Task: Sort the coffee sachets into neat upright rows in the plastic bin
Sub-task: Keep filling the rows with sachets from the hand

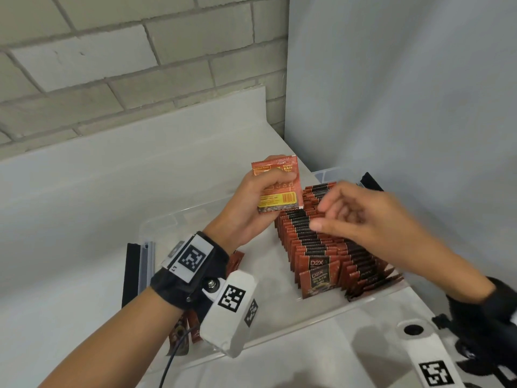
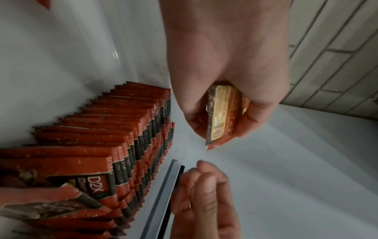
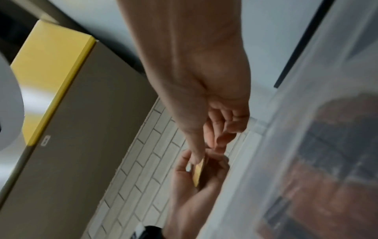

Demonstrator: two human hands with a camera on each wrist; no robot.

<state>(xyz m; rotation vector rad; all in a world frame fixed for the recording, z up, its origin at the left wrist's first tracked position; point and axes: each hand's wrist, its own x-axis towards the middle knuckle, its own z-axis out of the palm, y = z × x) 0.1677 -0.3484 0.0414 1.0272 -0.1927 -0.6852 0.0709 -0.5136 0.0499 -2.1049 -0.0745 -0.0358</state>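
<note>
My left hand (image 1: pixel 268 186) grips one orange-red coffee sachet (image 1: pixel 282 198) upright above the clear plastic bin (image 1: pixel 279 338), its back label towards me. In the left wrist view the sachet (image 2: pixel 219 116) sits pinched between thumb and fingers. Two long upright rows of red-and-black sachets (image 1: pixel 321 247) fill the bin's right side. My right hand (image 1: pixel 330 217) hovers over those rows just right of the held sachet, fingers loosely curled and holding nothing. The right wrist view shows both hands close together, with the sachet (image 3: pixel 198 171) edge-on.
A few loose sachets (image 1: pixel 193 326) lie in the bin's near left corner under my left wrist. A black and grey rail (image 1: pixel 137 275) stands left of the bin. Behind is a brick wall (image 1: pixel 112 79), with a white panel to the right. A yellow-topped box (image 3: pixel 51 72) shows in the right wrist view.
</note>
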